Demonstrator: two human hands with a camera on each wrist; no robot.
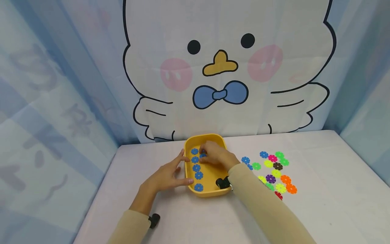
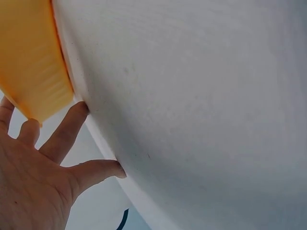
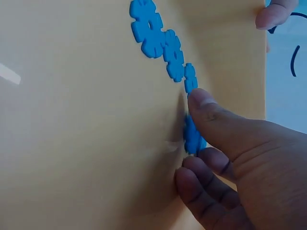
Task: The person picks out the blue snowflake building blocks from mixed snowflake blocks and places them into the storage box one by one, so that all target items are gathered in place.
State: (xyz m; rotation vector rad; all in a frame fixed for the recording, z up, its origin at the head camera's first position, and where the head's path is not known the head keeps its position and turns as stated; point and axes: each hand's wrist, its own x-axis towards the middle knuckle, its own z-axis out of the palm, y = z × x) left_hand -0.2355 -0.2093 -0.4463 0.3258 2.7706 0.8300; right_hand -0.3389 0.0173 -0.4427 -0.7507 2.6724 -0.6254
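Left hand (image 1: 166, 176) spread, at left rim of tray (image 1: 210, 178). Right hand (image 1: 217, 155) reaching inside, thumb and fingers pinching blue disc (image 3: 193, 136).

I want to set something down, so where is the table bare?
Right of the loose discs, left of the left hand, and in front of the tray, the table is bare. Crowded: just right of the tray, with discs and the right sleeve; inside it, with blue discs and the right hand.
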